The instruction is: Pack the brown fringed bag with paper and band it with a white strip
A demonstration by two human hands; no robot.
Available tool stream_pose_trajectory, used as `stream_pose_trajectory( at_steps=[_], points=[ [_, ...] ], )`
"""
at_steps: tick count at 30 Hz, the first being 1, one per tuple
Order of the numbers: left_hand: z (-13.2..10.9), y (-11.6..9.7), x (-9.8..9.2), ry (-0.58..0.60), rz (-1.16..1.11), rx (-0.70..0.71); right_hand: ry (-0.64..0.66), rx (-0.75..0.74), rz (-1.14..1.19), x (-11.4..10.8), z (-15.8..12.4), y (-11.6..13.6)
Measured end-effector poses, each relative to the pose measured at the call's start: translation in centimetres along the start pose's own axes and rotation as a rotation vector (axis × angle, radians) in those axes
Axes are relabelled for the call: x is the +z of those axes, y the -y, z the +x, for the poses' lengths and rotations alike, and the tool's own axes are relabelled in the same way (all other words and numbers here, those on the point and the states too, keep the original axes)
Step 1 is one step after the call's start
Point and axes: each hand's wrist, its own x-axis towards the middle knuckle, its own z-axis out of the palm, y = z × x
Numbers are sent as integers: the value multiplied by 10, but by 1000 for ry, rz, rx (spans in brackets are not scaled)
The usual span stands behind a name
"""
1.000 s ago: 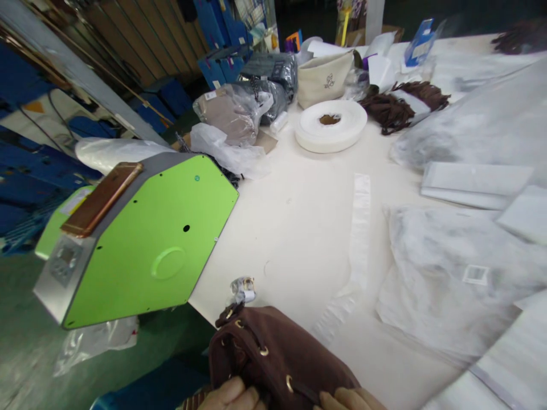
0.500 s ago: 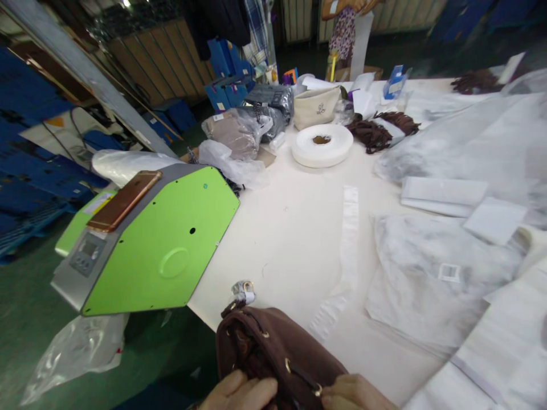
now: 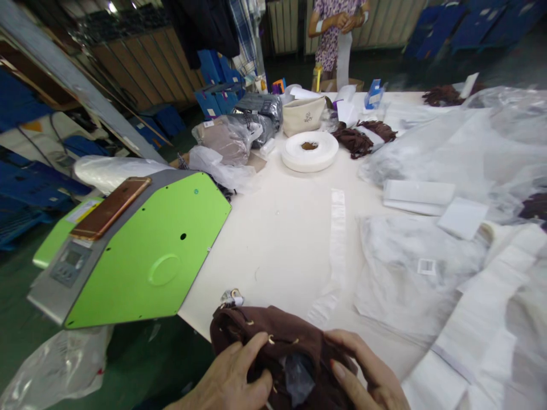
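Observation:
A brown drawstring bag (image 3: pixel 277 341) with gold eyelets lies at the near edge of the white table (image 3: pixel 290 239). My left hand (image 3: pixel 231 378) grips its left side, thumb over the rim. My right hand (image 3: pixel 367 376) holds the right side, fingers curled on the fabric. Between my hands the bag's mouth is spread, showing clear plastic (image 3: pixel 299 378) inside. A small metal clasp (image 3: pixel 231 297) wrapped in plastic sticks out at the bag's far left corner.
A green and grey machine (image 3: pixel 145 250) with a phone (image 3: pixel 109 208) on top stands at the left. A white tape roll (image 3: pixel 310 151), clear plastic bags (image 3: pixel 427 267), more brown cords (image 3: pixel 361 136) and a cream pouch (image 3: pixel 302 115) lie farther off. A person (image 3: pixel 337 25) stands beyond the table.
My view has tilted up, showing the person at the far end. My hands have come further into view and pulled the bag's mouth apart, exposing the plastic inside.

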Motion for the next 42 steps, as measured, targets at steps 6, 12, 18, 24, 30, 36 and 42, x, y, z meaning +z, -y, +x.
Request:
stream_pose_trajectory(
  at_steps=[6,12,18,24,30,36,42],
  points=[
    [1,7,10,25,-101,-56,61,-144,-53,-5,13,-11],
    [26,13,-5,155,-269,-82,175,6,-35,-19,20,7],
    [40,14,4,96,-293,-70,133,-135,-100,-24,21,14],
    [61,13,10,265,-381,-184,201,-106,-503,-19,30,25],
    [100,33,-2,635,-756,-481,315,-16,-736,-15,60,39],
    [116,68,-4,766,-840,-394,324,29,-682,-15,80,40],
    [132,86,14,895,-761,-335,345,48,-722,-20,90,35]
  ],
)
